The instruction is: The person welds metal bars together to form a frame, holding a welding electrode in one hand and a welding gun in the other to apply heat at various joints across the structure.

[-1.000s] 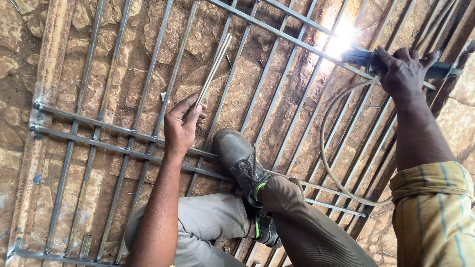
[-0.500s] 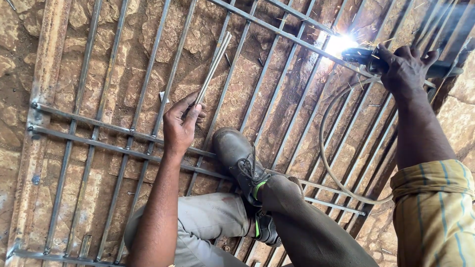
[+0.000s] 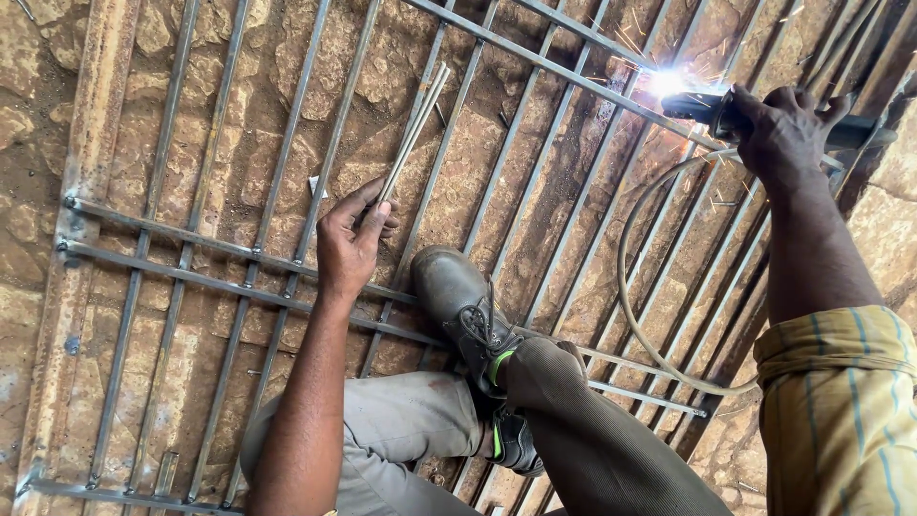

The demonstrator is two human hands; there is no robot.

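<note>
A metal grille of thin parallel bars is seen laid flat over rough stone ground, filling most of the frame. At the upper right, a bright white arc with scattered sparks is thrown where a dark welding holder is pressed to a long crossbar. The holder is gripped in the closed right hand, the fingers wrapped around its handle. A pale cable is looped from the holder down through the right-centre of the frame, across the bars.

Left of centre, a small bundle of thin welding rods is pinched between thumb and fingers of the left hand, the rods slanting up toward the top centre. The hand itself is rested on the grille, just above two horizontal bars.

At lower centre, a worn dark boot is planted on the bars, just beside the left wrist, with a second shoe tucked below it under grey trouser legs. A striped yellow sleeve is shown at the lower right edge.
</note>
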